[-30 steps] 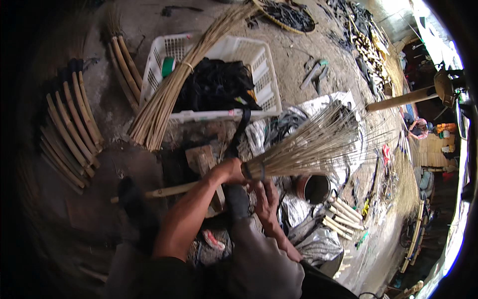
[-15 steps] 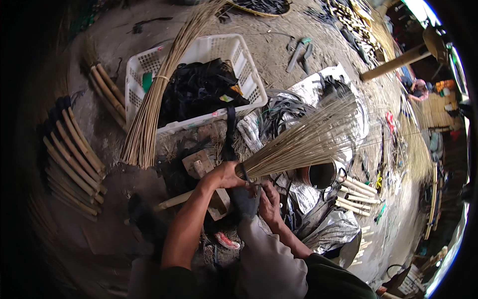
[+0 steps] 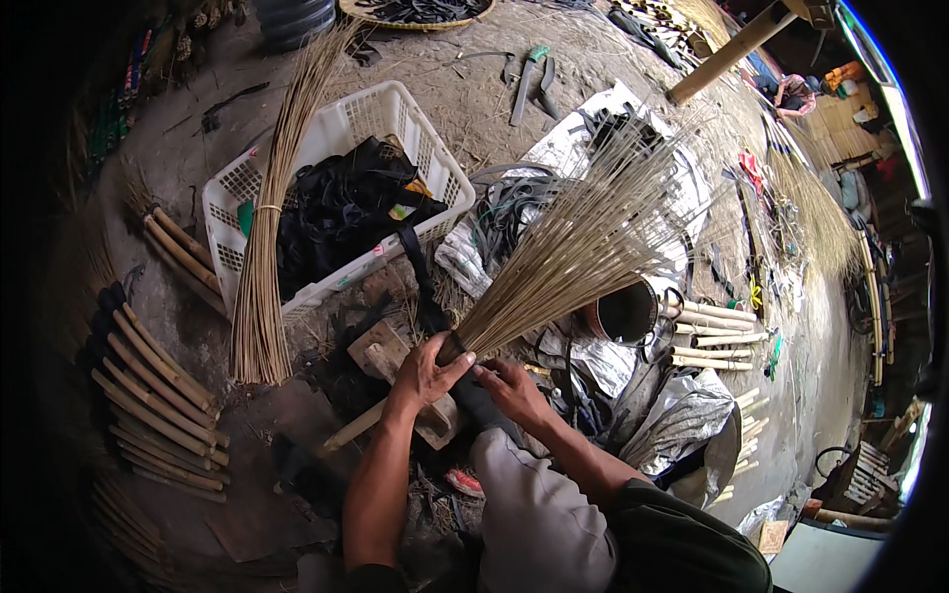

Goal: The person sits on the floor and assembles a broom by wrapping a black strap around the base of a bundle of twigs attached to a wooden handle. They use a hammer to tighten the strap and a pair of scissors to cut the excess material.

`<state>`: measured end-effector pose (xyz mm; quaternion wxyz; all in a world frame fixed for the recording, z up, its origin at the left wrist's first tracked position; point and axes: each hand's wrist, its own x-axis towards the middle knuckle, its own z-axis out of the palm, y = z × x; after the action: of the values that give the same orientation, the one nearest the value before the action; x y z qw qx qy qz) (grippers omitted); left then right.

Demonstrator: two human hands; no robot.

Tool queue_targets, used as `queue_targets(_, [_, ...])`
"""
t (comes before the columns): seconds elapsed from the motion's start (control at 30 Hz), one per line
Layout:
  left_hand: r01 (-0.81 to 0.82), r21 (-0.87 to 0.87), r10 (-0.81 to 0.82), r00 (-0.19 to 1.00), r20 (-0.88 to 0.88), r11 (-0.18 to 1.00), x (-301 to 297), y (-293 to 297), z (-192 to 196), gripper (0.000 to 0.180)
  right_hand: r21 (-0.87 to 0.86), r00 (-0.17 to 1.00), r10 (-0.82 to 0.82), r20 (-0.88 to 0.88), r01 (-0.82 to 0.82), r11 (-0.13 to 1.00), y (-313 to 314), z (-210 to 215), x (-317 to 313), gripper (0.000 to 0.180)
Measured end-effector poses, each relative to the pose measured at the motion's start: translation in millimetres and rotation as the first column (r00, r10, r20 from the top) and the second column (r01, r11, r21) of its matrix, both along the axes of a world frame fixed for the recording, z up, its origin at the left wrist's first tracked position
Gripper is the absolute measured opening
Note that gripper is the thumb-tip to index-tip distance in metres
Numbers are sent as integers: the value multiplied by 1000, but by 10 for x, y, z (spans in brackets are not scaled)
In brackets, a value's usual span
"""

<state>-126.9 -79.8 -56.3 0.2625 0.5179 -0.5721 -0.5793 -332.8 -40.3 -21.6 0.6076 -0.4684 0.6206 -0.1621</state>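
A broom head of thin stiff palm ribs (image 3: 563, 262) fans up and right, away from me. My left hand (image 3: 428, 374) is wrapped round its narrow bound end, just above my knee. Close beside that end, my right hand (image 3: 510, 388) has its fingers pinched together; whatever they hold is too small to make out. A dark band shows at the bound end, partly covered by my left fingers. Below my hands lies a wooden block (image 3: 435, 423), with a pale bamboo stick (image 3: 356, 425) next to it.
A white plastic crate (image 3: 450, 188) holds black strips, with a tied rib bundle (image 3: 282, 178) lying across it. Bamboo handles (image 3: 158, 341) lie at the left. At the right are an open round tin (image 3: 627, 314), white sacking (image 3: 682, 420) and bamboo pieces (image 3: 714, 338). A green-handled knife (image 3: 529, 84) lies beyond.
The view has shifted. The broom head now points more steeply upward. My right hand has moved away from the bound end, and the dark strip seen hanging there no longer shows clearly.
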Motion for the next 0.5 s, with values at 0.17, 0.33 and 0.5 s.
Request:
queue_targets(0.17, [-28,-108,44,988,147,994,0,154,-15,77,-213,905,364,-220,-409,887,-21,-87,-250,30])
queue_targets(0.33, [108,-305,101,797,595,946,-189,290,23,92,-436,942,252,-222,-327,839,66,28,-282,28])
queue_targets(0.5, [76,116,-94,983,158,990,15,-33,32,85,-329,985,150,-80,-168,929,129,196,-93,27])
